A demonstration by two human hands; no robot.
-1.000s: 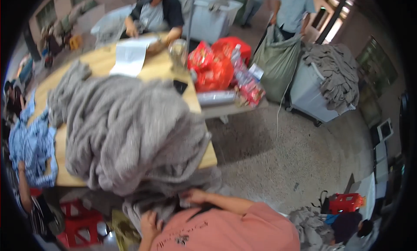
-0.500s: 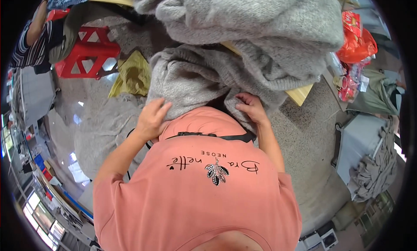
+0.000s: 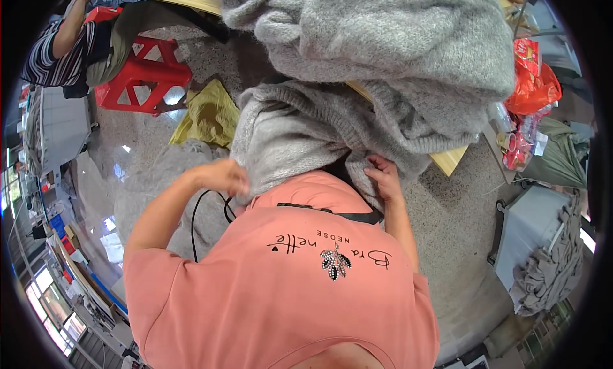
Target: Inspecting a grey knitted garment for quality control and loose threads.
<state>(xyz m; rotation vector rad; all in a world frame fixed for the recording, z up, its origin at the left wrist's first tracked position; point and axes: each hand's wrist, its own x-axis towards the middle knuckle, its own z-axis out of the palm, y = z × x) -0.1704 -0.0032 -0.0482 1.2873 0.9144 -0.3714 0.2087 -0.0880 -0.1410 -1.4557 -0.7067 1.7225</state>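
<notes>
A grey knitted garment (image 3: pixel 287 145) with a ribbed edge lies across my lap and runs up toward a larger heap of grey knitwear (image 3: pixel 396 43). My right hand (image 3: pixel 385 178) has its fingers bent together on a fold of the garment at its right side. Beside the garment's left edge is my left hand (image 3: pixel 222 177), its fingers smeared by motion. Whether they touch the knit cannot be told. A black cord (image 3: pixel 193 231) hangs in a loop below my left wrist.
The heap rests on a wooden-edged table (image 3: pixel 450 161). To the left are more grey knitwear (image 3: pixel 159 190), a yellow sack (image 3: pixel 207 116), a red stool (image 3: pixel 147 75) and a person in a striped top (image 3: pixel 48 62). Rightward are a red plastic bag (image 3: pixel 536 88) and a grey cart (image 3: pixel 533 222).
My left hand has drawn back a little from the garment's left edge, its elbow swinging outward. My right hand stays on the fold. The whole view has shifted slightly.
</notes>
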